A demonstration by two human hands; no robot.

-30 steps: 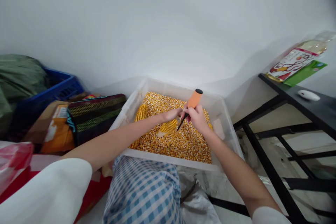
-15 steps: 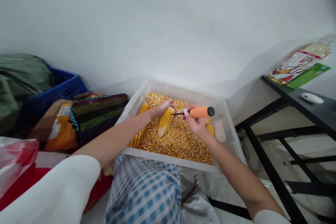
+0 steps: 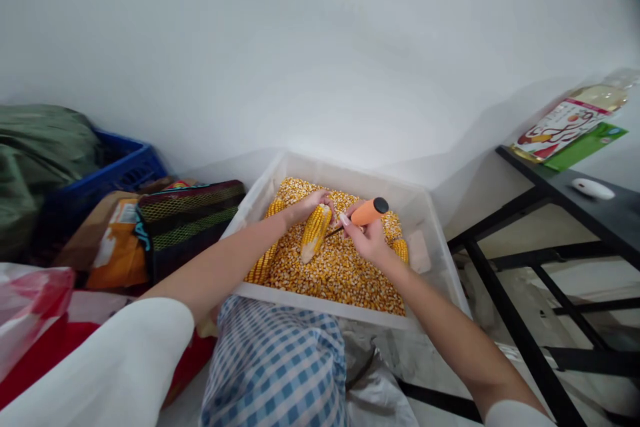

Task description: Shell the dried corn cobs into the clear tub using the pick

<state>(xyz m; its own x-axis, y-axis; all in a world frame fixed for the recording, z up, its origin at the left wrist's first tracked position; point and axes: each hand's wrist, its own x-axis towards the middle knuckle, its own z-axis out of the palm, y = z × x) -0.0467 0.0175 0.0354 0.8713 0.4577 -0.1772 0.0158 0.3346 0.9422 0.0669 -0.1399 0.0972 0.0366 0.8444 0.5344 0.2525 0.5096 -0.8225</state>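
My left hand (image 3: pixel 316 202) is closed around the far end of a corn cob (image 3: pixel 315 232), whose kernels are gone along part of its side and near end. In my right hand (image 3: pixel 367 238) is a screwdriver (image 3: pixel 367 212) with an orange handle and black cap. Its thin dark shaft points left and down, the tip at the cob's right side; whether it touches cannot be made out. Both hands are above loose corn kernels (image 3: pixel 345 280) in a translucent plastic bin (image 3: pixel 440 260). More cobs (image 3: pixel 263 263) lie along the bin's left side, and another cob (image 3: pixel 401 250) is at the right.
A blue crate (image 3: pixel 135 163) and a mesh bag (image 3: pixel 193 220) stand left of the bin. To the right is a black metal frame (image 3: pixel 505 307) with a bottle (image 3: pixel 565 123) and a white mouse-shaped object (image 3: pixel 593 188) on top. A white wall (image 3: pixel 320 47) rises behind.
The screwdriver has tilted: its handle swung up and left, and its tip dropped from the cob's upper end to lower along its right side. My left hand still holds the cob.
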